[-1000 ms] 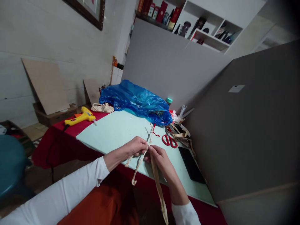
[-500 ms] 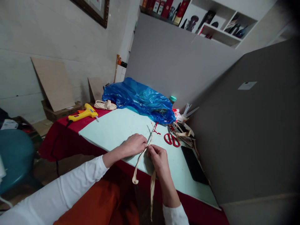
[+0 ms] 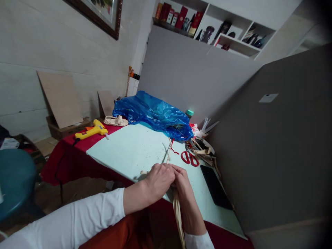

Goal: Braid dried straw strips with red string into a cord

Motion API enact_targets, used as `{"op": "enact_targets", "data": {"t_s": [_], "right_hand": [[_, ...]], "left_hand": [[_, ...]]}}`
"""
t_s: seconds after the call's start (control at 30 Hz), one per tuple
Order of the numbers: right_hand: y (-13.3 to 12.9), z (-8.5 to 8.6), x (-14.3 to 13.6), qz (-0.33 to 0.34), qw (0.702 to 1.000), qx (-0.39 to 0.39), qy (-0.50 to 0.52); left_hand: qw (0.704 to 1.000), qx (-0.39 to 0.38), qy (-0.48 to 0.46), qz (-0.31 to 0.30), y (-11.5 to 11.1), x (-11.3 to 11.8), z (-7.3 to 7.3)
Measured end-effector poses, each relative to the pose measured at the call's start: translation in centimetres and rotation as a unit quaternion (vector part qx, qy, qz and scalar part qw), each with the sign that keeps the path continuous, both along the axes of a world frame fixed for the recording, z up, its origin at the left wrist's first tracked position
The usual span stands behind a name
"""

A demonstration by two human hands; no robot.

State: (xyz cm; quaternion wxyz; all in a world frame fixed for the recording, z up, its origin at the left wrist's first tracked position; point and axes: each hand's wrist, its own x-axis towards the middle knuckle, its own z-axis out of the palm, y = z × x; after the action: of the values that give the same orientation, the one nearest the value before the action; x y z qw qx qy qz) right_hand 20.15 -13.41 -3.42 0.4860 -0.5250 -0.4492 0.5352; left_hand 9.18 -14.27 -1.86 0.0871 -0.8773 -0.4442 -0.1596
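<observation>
My left hand (image 3: 159, 181) and my right hand (image 3: 183, 183) meet at the near edge of the pale green board, fingers closed together on a thin braid (image 3: 168, 157) of pale dried plant fibre. Beyond my fingers the braid runs away across the board, with a red cord (image 3: 173, 149) beside its far end. One wide fibre strip (image 3: 177, 214) hangs below my right hand, over the table edge. Another strip's end (image 3: 144, 172) shows left of my left hand. My hands hide the point where the strips cross.
Red-handled scissors (image 3: 190, 158) lie to the right on the board (image 3: 129, 145), near a black flat slab (image 3: 214, 186). A blue plastic bag (image 3: 155, 112) covers the back. On the left are a yellow glue gun (image 3: 92, 130) and a woven sandal (image 3: 116, 120).
Both hands have come closer to me, and my left hand has crossed rightward against my right. One loose strip has swung from hanging in front to the left, behind my left hand.
</observation>
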Motion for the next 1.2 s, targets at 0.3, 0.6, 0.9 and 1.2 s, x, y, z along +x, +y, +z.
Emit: {"op": "enact_targets", "data": {"t_s": [0.3, 0.6, 0.9, 1.2], "right_hand": [[0.1, -0.2, 0.3, 0.028, 0.999, 0.011, 0.028], [-1.0, 1.0, -0.4, 0.044, 0.997, 0.000, 0.059], [-1.3, 0.1, 0.0, 0.050, 0.998, 0.020, -0.035], [-1.1, -1.0, 0.9, 0.038, 0.967, 0.114, -0.224]], "left_hand": [[0.999, 0.013, -0.027, 0.041, -3.5, -1.0, -0.1], [0.761, -0.484, -0.426, -0.071, 4.2, -4.1, 1.8], [0.623, -0.588, -0.513, -0.057, 4.6, -3.0, -0.4], [0.706, -0.538, -0.457, -0.059, 4.5, -3.1, -0.3]]}}
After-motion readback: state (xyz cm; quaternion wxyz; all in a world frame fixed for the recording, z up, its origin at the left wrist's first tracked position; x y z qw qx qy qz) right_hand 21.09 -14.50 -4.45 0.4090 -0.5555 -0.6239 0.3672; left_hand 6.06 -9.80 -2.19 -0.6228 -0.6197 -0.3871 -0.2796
